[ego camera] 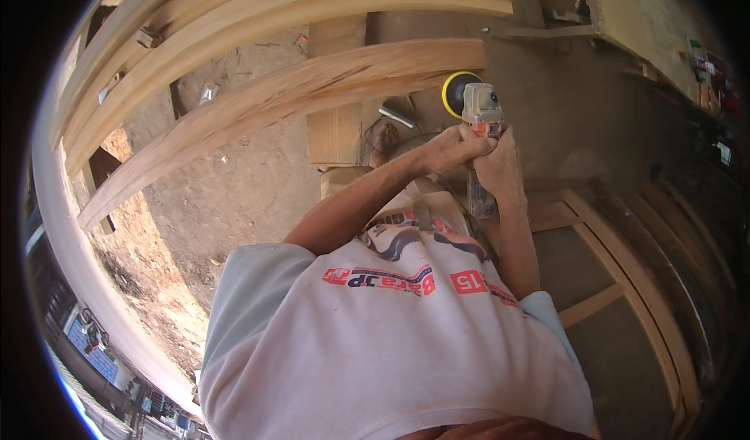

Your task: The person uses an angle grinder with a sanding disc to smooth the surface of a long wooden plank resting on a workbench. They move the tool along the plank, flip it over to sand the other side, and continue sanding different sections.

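Both my hands are closed around an angle grinder fitted with a round, yellow-rimmed backing or sanding pad. My left hand wraps the tool's neck just behind its head, and my right hand grips its body beside it. The grinder's rear end shows below my hands, in front of my shirt. The pad is at the right end of a long wooden board, close to its lower edge; whether they touch I cannot tell. A wooden support stands under the board.
Beyond the board lie several long pale timbers. A black and silver object and a cable are near my foot on the ground. Wooden frames stand at the right, and a pale panel or tabletop is at the upper right.
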{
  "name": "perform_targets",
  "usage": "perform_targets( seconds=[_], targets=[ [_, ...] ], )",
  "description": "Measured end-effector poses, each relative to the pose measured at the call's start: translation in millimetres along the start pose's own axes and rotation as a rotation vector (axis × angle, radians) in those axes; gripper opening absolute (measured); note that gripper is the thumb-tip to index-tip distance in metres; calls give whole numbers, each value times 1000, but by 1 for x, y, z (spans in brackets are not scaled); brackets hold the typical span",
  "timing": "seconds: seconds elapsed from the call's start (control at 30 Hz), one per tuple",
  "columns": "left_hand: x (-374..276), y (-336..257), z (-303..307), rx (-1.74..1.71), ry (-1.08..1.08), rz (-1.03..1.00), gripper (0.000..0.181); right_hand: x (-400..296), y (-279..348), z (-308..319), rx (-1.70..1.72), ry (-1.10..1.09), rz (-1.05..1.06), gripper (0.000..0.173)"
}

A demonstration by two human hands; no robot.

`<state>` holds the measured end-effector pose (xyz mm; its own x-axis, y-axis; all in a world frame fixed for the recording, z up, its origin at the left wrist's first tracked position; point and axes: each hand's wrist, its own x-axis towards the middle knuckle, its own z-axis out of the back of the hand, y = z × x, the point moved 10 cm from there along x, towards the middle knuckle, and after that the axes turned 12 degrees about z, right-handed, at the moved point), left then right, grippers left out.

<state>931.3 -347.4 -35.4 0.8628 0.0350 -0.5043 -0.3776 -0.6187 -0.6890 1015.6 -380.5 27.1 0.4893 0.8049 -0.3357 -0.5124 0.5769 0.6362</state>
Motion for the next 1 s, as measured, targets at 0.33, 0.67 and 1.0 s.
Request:
perform_targets(
  seconds=[0.33,0.67,1.0],
  targets=[
    [-58,33,29,-2,-34,-27,49,-27,43,-51,-31,53,58,78],
    [-89,48,49,-46,-11,52,51,-37,62,-80,-11,70,64,78],
    [17,-7,-3,50,47,-3,58,0,-12,1,161,-143,-6,68]
  ],
)
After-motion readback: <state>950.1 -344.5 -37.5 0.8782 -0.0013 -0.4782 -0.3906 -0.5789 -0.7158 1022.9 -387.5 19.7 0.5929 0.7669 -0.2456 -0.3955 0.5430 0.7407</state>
